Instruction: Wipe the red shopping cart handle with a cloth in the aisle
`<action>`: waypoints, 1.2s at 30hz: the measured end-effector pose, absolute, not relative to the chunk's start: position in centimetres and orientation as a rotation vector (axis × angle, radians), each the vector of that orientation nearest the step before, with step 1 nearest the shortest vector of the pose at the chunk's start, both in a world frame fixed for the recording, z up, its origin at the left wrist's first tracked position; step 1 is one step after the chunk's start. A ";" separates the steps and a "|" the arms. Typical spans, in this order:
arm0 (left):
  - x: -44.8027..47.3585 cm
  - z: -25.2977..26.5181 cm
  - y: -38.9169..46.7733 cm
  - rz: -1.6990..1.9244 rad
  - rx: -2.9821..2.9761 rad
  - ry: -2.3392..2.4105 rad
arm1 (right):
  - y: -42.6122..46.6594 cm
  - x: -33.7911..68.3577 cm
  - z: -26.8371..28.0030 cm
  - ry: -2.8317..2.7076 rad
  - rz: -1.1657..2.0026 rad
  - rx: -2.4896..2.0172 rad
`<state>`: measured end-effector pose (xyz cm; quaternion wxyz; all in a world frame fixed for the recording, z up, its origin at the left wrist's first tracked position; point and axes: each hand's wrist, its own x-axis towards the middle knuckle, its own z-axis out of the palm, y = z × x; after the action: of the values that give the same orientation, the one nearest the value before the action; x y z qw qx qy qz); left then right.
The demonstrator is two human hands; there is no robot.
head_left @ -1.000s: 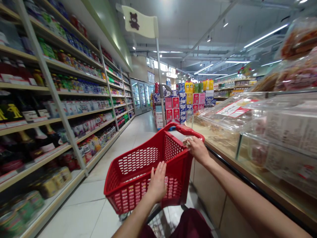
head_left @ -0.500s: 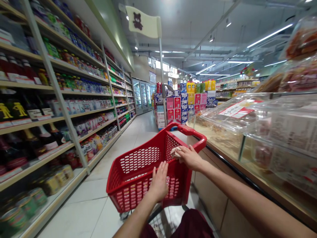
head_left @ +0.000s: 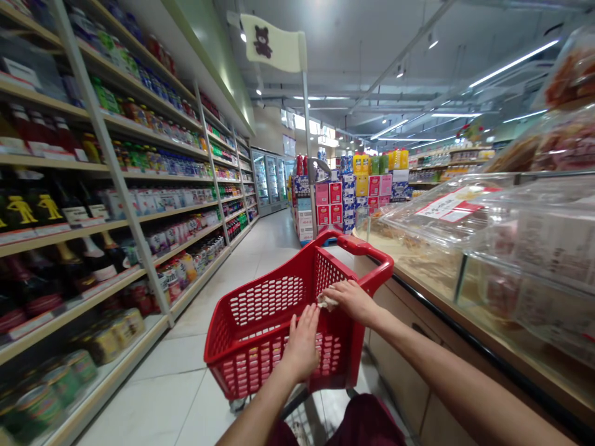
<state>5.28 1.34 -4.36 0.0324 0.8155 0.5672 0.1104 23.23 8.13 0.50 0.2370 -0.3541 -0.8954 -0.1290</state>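
Observation:
A red shopping cart (head_left: 260, 362) with perforated basket walls stands in front of me, its looped handle to the right. My right hand (head_left: 352, 300) presses a crumpled whitish cloth or tissue (head_left: 327, 301) against the top rim of the cart's near side. Its fingers are bent over the cloth. Close beside it, my left hand (head_left: 302, 344) rests against the outside of the same wall near the rim. The left fingers are stretched out, and nothing is in them. The inside of the basket that I can see shows no goods.
Shelves of bottles and cans (head_left: 116, 167) run along the left. On the right a display counter (head_left: 418, 291) carries clear plastic food packs (head_left: 446, 204). Ahead stand stacked drink cartons (head_left: 329, 204) and a pole with a bear flag (head_left: 279, 43). Tiled floor (head_left: 186, 396) lies below.
My right hand has slid the cloth along the rim, a little down and nearer my left hand. The left hand stays at the cart wall. The view has shifted slightly.

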 end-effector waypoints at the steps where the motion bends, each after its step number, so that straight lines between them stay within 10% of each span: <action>1: 5.2 -4.4 1.3 0.341 2.513 1.745 | 8.5 23.9 1.3 -2.390 -0.317 -0.961; 8: 5.5 -4.4 1.4 0.365 2.495 1.760 | 11.5 25.1 4.1 -1.508 -0.266 -1.139; 36: 5.4 -4.2 0.7 0.362 2.500 1.675 | 8.0 30.2 1.5 -2.183 -0.500 -1.235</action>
<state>5.40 0.74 -4.25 0.0553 0.8236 0.5517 0.1194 30.23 7.97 1.53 0.2878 -0.4624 -0.8175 -0.1873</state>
